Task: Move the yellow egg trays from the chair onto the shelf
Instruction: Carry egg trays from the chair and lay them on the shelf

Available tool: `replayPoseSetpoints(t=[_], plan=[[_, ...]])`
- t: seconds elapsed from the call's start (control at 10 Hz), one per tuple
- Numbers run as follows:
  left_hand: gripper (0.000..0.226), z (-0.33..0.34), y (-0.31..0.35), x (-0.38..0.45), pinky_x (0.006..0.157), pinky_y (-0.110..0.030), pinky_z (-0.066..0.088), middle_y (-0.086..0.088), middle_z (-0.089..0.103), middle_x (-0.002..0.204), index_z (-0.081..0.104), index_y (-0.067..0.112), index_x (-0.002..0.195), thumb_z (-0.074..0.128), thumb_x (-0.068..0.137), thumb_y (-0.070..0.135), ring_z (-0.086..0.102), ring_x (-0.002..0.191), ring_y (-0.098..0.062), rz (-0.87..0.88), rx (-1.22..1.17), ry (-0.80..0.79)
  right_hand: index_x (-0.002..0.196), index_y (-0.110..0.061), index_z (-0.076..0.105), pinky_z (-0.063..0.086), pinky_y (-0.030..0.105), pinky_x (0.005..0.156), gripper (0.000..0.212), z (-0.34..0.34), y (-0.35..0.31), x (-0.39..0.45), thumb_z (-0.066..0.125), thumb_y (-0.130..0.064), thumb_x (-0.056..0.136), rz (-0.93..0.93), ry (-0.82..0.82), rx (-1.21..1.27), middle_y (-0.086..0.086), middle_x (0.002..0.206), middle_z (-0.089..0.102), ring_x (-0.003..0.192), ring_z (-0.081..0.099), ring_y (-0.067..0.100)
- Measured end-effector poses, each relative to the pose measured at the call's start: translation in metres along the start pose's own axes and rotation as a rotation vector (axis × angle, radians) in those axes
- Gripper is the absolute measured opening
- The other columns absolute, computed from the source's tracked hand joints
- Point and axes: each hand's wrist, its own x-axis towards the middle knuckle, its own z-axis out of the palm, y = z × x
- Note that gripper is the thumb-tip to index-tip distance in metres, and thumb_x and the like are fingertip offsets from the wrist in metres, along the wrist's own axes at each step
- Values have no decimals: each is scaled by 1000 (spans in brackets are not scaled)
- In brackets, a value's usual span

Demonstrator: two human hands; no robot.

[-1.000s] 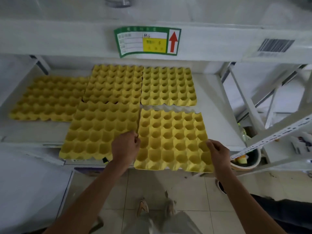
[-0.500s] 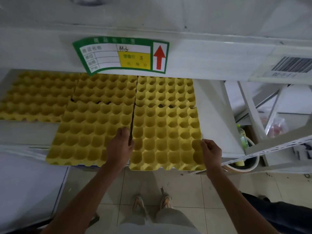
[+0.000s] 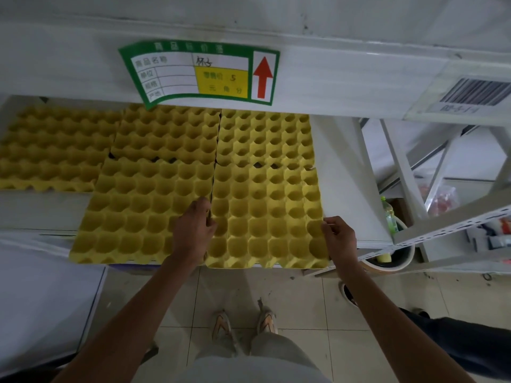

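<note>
Five yellow egg trays lie flat on white shelf (image 3: 343, 172). Front right tray (image 3: 265, 217) sits beside front left tray (image 3: 143, 214), edges touching. Left hand (image 3: 193, 230) grips front right tray's left edge, fingers pinched on it. Right hand (image 3: 338, 236) pinches its right edge. Green price label (image 3: 199, 73) hangs above. Shoes (image 3: 243, 324) on tiled floor below.

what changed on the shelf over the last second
The front right tray slid back on the shelf until it met the rear right tray, closing the gap. The left hand and right hand kept hold of its side edges. The other trays stayed put.
</note>
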Motion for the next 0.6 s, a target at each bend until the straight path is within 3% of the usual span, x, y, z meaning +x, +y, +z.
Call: replayPoseSetpoints(t=[0.2,0.3,0.4,0.5,0.6], plan=[[32,8,-6,-3,54,-23,33,-2,63,94,56,17,104,78,80,15,59,67,-16,30,-1,53,113,-16,70,58,39,82,21,-4,-5,6,63,-28,98,18,-20,-153,5,104,75,95,70,26],[32,10,-8,-4,54,-23,35,-1,60,98,53,20,105,75,83,17,52,70,-11,31,-31,24,117,-19,67,54,33,78,25,-7,-8,4,63,-33,97,-1,-24,-279,5,108,75,92,68,22],[31,-1,-4,-3,58,-32,45,-5,60,106,54,18,110,73,86,21,59,78,-18,22,-43,-23,131,-22,59,56,40,86,41,-13,-23,-1,62,-40,94,-32,-38,-393,5,122,68,106,66,25],[38,-26,11,-18,72,-42,56,-11,59,119,55,15,122,68,90,30,65,101,-32,-20,0,-79,144,-18,49,50,47,98,54,-24,-37,-10,58,-42,96,-196,-37,-598,10,138,54,126,53,31],[52,-47,22,-35,83,-46,58,-13,58,128,51,14,133,64,92,41,62,115,-35,-126,130,-79,148,-15,46,41,46,106,58,-39,-56,-18,53,-43,97,-387,-94,-729,10,148,47,134,45,31]])
